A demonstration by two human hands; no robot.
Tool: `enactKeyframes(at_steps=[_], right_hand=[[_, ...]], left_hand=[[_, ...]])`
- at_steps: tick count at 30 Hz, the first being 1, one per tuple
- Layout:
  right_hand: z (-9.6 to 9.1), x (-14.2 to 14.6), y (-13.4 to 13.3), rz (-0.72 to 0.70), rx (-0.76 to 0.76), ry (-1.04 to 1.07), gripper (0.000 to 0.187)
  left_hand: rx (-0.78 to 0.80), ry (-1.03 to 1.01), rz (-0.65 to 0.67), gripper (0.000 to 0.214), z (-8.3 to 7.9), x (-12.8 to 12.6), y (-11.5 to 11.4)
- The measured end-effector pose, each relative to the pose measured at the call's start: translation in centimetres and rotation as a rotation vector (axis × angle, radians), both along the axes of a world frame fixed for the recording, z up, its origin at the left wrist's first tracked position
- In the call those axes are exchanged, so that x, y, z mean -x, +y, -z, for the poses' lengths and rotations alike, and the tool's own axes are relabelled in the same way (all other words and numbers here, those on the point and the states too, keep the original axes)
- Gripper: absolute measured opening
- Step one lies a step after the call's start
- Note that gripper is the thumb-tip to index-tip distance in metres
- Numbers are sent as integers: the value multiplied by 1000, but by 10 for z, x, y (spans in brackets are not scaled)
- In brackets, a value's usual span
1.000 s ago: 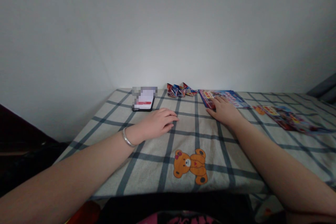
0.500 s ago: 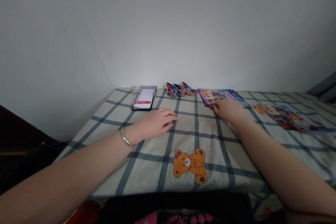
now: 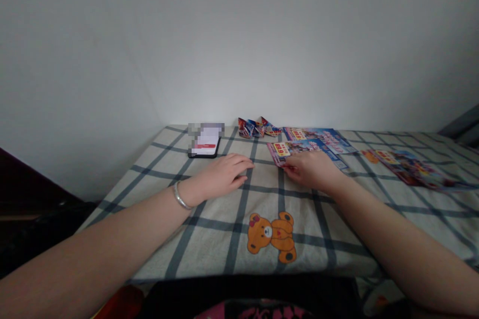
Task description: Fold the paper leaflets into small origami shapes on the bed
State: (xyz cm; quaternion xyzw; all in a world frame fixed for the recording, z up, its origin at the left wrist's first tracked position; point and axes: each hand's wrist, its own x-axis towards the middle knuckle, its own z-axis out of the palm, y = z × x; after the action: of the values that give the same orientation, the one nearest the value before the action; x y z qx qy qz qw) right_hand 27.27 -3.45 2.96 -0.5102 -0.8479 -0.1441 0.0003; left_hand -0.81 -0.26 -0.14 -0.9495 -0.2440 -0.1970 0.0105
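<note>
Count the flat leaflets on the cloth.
3: one leaflet pinched by the right hand, one just behind it, one at far right. Others may lie hidden beneath.

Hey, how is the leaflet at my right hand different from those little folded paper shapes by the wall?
The leaflet lies flat and unfolded on the checked cloth; the folded paper shapes stand up in peaks. The leaflet is one larger sheet; the shapes are several small pieces. The right hand grips the leaflet's near edge; nothing touches the shapes. Both show red and blue print.
</note>
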Motion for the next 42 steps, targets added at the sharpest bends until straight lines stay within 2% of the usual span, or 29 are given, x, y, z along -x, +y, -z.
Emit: enactKeyframes(at_steps=[4, 7, 12, 15, 20, 24, 29, 32, 37, 42], right_hand=[[3, 6, -3, -255, 86, 118, 30], [4, 9, -5, -439, 224, 275, 26], [5, 16, -7, -634, 487, 544, 19], [7, 17, -7, -698, 631, 667, 15], [9, 14, -5, -693, 839, 806, 9], [9, 13, -7, -633, 904, 811, 3], [10, 16, -11, -526, 758, 765, 8], [11, 17, -10, -539, 711, 723, 15], [15, 16, -6, -537, 644, 681, 22], [18, 18, -7, -392, 638, 714, 18]], left_hand=[[18, -24, -12, 33, 0, 0, 0], [34, -74, -20, 35, 0, 0, 0], [51, -101, 19, 30, -1, 0, 1], [59, -73, 23, 31, -1, 0, 1], [52, -11, 23, 36, -1, 2, 4], [38, 74, -39, 46, 3, 4, 7], [65, 152, -87, 50, 7, 4, 8], [54, 168, -70, 51, 6, 5, 8], [54, 197, -30, 51, -2, 9, 6], [94, 172, 35, 43, -16, 9, -4]])
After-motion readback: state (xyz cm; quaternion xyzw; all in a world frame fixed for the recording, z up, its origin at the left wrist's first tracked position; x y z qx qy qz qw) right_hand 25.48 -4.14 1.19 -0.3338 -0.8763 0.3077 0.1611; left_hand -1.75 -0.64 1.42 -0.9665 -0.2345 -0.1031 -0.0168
